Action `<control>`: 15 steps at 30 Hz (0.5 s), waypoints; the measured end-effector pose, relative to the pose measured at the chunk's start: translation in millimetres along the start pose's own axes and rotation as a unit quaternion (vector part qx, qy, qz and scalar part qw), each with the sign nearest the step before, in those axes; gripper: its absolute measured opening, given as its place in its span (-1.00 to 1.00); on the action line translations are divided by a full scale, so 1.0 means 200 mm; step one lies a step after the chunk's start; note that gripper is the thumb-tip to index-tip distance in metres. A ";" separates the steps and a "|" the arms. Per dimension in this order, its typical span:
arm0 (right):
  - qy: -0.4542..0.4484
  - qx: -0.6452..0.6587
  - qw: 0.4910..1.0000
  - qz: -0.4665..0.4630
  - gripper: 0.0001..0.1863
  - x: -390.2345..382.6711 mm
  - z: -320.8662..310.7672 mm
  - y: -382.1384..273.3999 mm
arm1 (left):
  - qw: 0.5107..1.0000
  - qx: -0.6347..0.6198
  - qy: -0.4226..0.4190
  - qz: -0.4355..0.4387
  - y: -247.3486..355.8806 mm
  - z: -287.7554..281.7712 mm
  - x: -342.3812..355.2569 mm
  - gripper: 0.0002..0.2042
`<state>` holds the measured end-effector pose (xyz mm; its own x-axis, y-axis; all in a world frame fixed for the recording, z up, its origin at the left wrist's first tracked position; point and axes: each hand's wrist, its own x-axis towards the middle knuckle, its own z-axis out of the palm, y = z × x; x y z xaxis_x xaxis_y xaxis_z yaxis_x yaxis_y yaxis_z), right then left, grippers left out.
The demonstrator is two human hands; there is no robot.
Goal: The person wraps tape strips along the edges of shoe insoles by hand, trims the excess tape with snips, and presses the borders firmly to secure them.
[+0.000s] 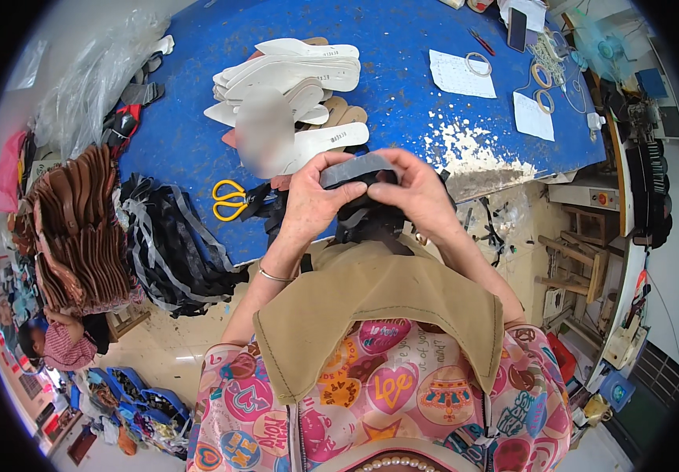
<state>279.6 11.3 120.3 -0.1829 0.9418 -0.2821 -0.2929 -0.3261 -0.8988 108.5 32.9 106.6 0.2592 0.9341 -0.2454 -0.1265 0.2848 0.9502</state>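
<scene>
Close to my body, at the table's near edge, I hold a dark grey and black fabric strap [359,168] bent into an arch. My left hand [316,194] pinches one end and my right hand [418,193] pinches the other, the thumbs nearly meeting below it. More black strap material [367,224] hangs beneath my hands; its shape is partly hidden. Just beyond lie white and tan insoles [328,143] in loose stacks, with a blurred patch over some. Yellow-handled scissors [230,201] rest left of my left hand, their blades partly under black scraps.
A blue table [402,47] spreads ahead, with pale flakes [473,153], paper sheets [461,73] and tape rolls [542,76] on its right. Left stand brown strap stacks [80,228] and a black strip bundle [174,244]. Another person [64,346] is at far left. A wooden stool [575,263] stands right.
</scene>
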 end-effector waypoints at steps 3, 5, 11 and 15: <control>0.023 0.129 0.991 -0.023 -0.63 -0.02 -0.11 -0.10 | 0.959 0.255 0.034 0.121 0.03 0.03 0.06 -0.68; 0.012 0.150 0.986 -0.069 -0.61 -0.04 -0.13 -0.24 | 0.973 0.212 0.040 0.083 0.07 0.06 0.11 -0.72; -0.024 0.005 0.986 -0.164 -0.52 -0.29 -0.09 -0.77 | 0.968 0.183 0.003 0.172 0.37 0.26 0.40 -0.81; 0.038 -0.334 0.922 -0.191 -0.21 -0.40 -0.18 -0.89 | 0.937 0.087 -0.022 0.338 0.67 0.38 0.51 -0.87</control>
<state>380.5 -2.3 290.4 -0.1132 0.9887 0.0981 0.3255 0.1302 -0.9366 190.9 149.5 224.5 0.2158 0.8772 0.4288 -0.1195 -0.4122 0.9032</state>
